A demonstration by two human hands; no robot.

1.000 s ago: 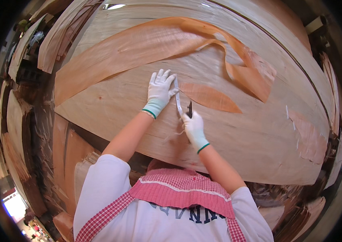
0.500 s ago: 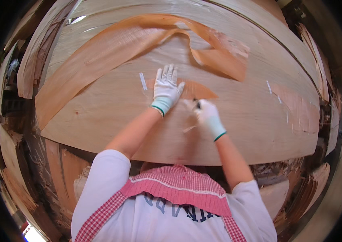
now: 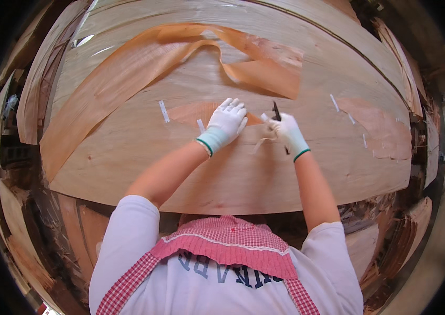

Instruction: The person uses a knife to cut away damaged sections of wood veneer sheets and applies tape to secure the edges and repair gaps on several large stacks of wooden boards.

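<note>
A thin orange veneer patch (image 3: 193, 112) lies on a large pale wood veneer sheet (image 3: 128, 173). My left hand (image 3: 228, 122), in a white glove, rests over the patch's right part with fingers extended and close together. Just right of the patch's pointed end, my gloved right hand (image 3: 288, 131) is closed around a slim dark knife-like tool (image 3: 276, 110), its exact kind unclear. A small white tape piece (image 3: 265, 118) shows at the fingertips of that hand. Below it is a thin pale strip (image 3: 262, 142). Another tape piece (image 3: 200, 126) sits beside my left wrist.
Beyond my hands lies a long, curling orange veneer strip (image 3: 122, 73). One white tape piece (image 3: 164, 111) is left of the patch. On the right, a paler veneer patch (image 3: 377, 126) has several tape bits along its edge. Stacked wood sheets (image 3: 406, 247) surround the work surface.
My left hand has shifted right along the patch, uncovering its left part and a tape piece. My right hand has moved right and up, with the dark tool now pointing away from me.
</note>
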